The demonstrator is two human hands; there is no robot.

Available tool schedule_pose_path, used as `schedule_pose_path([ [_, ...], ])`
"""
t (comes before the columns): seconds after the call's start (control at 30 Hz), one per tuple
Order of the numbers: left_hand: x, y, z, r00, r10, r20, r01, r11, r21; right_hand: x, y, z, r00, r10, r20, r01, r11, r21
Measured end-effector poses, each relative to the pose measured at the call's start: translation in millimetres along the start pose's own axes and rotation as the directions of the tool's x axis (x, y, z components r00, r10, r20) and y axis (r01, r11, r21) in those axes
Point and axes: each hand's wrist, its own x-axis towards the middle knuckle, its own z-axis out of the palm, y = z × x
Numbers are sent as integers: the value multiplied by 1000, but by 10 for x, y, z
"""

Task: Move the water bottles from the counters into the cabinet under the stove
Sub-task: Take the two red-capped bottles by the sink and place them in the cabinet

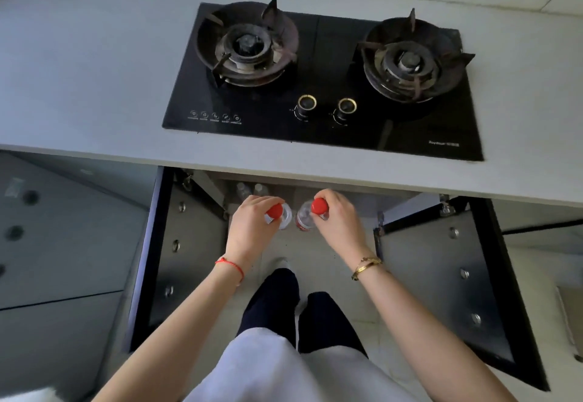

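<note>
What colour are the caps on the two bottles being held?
Red, both caps, clearest in the head view.

Both forearms are bare. The left hand (pixel 252 228) has a thin red string bracelet (pixel 232 267) at its wrist, the right hand (pixel 339 223) a gold bangle (pixel 366 266). Below show a pale garment (pixel 271 370), dark trouser legs (pixel 274 300) and what may be a light shoe (pixel 280 263).

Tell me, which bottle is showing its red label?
The bottle in the right hand, the right bottle. It leans so a red label band shows low on its side. The left bottle, in the left hand, shows only clear plastic under its cap.
</note>
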Motion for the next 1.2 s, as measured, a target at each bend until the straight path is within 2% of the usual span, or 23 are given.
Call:
schedule_pose_path([
  [0.13,255,-368,555,999,-45,-20,46,998,32,264,451,501,999,-17,29,17,1000,9],
  [0.37,671,-1265,1677,996,-87,-13,87,995,53,730,1334,1630,999,39,5,-40,998,53],
  [0.53,1095,-1949,2458,988,-152,30,151,988,20,1251,1998,2461,998,51,27,-52,998,48],
  [0.67,1415,-2435,2978,988,-148,35,146,987,73,1574,2455,3009,999,-16,50,15,1000,18],
  [0.83,1742,-2840,3423,992,-128,17,127,990,63,1880,2849,3518,998,-52,30,54,998,-45],
  [0.97,1952,-3023,3604,993,-113,27,113,993,16,2120,2960,3764,1000,-16,-16,15,998,-58],
  [1.2,2111,-3173,3812,987,-142,73,139,989,50,2246,3080,3927,999,55,2,-54,997,-51],
])
